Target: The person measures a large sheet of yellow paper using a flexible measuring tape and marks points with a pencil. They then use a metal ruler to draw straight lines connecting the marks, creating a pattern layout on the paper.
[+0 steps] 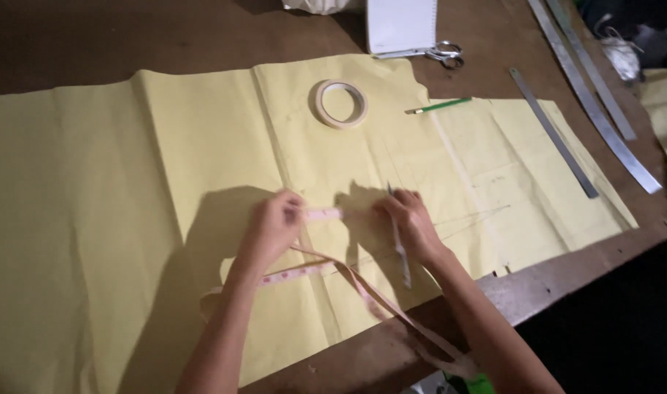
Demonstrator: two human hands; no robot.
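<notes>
A large sheet of pale yellow paper (129, 182) lies spread over a brown wooden table (92, 36). My left hand (275, 226) pinches the end of a pink measuring tape (324, 214) flat against the paper. The tape loops back under my wrists and trails off the table's front edge. My right hand (410, 222) presses on the paper just to the right, holding a thin white pencil (400, 252) that points towards me. Faint pencil lines run across the paper near both hands.
A roll of masking tape (340, 103) and a green pencil (439, 106) rest on the paper farther back. Behind them lie a white notebook (400, 25) and scissors (444, 54). Long metal rulers (553, 133) (603, 109) lie at the right.
</notes>
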